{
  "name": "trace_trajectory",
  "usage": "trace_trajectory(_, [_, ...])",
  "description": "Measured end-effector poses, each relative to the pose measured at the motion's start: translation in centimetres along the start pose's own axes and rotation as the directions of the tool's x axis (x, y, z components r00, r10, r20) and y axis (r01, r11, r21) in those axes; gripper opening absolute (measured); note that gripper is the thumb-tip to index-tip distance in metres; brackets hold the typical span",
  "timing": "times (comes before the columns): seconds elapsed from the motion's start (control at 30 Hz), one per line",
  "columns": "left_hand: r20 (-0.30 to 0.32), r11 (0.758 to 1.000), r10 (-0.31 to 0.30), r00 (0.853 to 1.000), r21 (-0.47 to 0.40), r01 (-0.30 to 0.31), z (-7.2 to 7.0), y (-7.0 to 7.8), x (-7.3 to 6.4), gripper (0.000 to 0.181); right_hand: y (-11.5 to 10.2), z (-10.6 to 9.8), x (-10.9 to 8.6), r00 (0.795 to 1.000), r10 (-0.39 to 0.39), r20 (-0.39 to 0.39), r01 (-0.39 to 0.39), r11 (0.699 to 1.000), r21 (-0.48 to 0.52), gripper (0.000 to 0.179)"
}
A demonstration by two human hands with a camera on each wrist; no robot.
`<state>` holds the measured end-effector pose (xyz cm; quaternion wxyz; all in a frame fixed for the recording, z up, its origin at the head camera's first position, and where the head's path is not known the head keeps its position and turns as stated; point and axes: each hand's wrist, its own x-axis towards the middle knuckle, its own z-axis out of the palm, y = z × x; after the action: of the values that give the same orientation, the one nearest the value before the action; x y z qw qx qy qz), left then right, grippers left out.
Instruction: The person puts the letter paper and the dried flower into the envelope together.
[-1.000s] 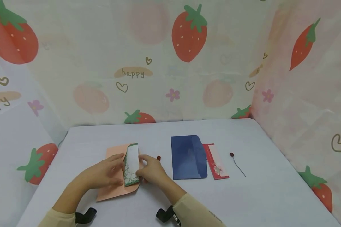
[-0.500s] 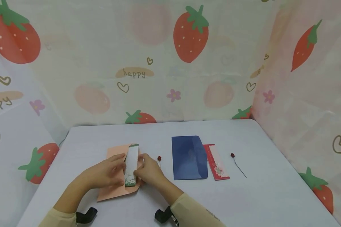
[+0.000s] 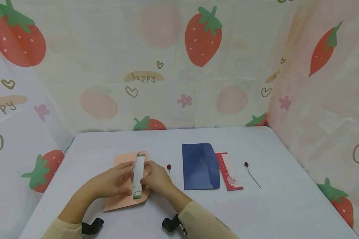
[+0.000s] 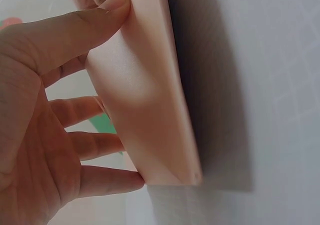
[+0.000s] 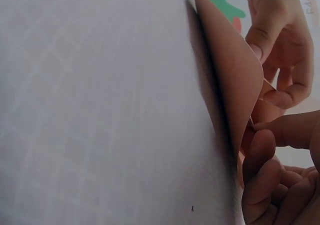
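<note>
A peach envelope (image 3: 116,203) lies tilted at the left of the table. Out of its right-hand opening sticks a narrow strip of a white card with green ends and a floral print (image 3: 138,176); the rest of the card is hidden inside. My left hand (image 3: 115,182) grips the envelope near that opening, its thumb (image 4: 75,35) on the envelope's surface in the left wrist view. With thumb and fingers, my right hand (image 3: 158,177) pinches the card's right edge. In the right wrist view, the peach flap (image 5: 232,70) partly hides that pinch.
Right of the hands lies a small red flower (image 3: 169,167), its stem partly hidden. Further right are a dark blue envelope (image 3: 198,167), a red and pink floral card (image 3: 229,172) partly behind it, and another red flower on a thin stem (image 3: 246,165). Strawberry-print sheets (image 3: 155,99) surround the table.
My right hand has moved a little left, and the card has gone deeper into the peach envelope, so a narrower strip shows. My left hand keeps its place on the envelope.
</note>
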<state>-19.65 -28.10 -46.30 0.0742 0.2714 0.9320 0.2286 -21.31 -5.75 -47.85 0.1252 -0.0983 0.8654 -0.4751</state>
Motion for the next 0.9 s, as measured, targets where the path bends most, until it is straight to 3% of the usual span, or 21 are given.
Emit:
trace_trajectory(0.2, [-0.007, 1.0, 0.019, 1.0, 0.0, -0.019, 0.0, 0.0, 0.0, 0.037, -0.3, 0.4, 0.4, 0.999, 0.033, 0.013, -0.033, 0.999, -0.003, 0.066])
trace_trajectory(0.7, [-0.007, 0.999, 0.035, 0.999, -0.026, -0.035, 0.0, 0.2, -0.1, 0.035, -0.6, 1.2, 1.1, 0.99, 0.081, 0.113, -0.097, 0.985, 0.144, 0.077])
trace_trajectory(0.9, [-0.018, 0.996, 0.057, 0.998, -0.061, -0.058, -0.2, 0.0, -0.1, 0.035, -0.4, 1.6, 1.5, 0.993, 0.052, 0.104, -0.065, 0.989, 0.131, 0.077])
